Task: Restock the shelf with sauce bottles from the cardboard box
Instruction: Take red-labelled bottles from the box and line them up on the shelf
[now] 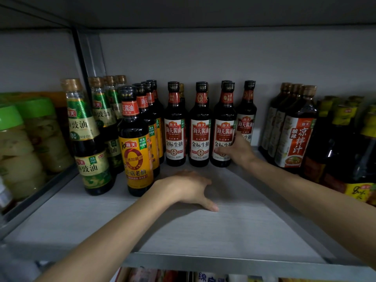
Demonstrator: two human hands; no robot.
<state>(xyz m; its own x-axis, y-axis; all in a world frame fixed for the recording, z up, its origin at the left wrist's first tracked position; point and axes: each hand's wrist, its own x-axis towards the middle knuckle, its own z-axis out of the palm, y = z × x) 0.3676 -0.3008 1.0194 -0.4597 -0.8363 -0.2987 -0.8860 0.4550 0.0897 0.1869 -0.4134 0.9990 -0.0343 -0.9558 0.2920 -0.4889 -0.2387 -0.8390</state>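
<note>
Seating a red-label sauce bottle [222, 129] deep on the shelf [223, 231], the right hand [238, 152] curls fingers and thumb round its label; the left hand [187, 186] lies flat mid-shelf, fingers together; next, probably, a clean release; cardboard box unseen.

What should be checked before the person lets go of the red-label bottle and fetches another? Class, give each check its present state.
1. Right hand grips the red-label bottle: ok, fingers round its lower label.
2. Bottle upright on the shelf: ok.
3. Front level with the matching bottle beside it: ok.
4. Left hand free: ok, rests flat on the shelf.
5. Cardboard box within reach: cannot tell, not in view.
</note>
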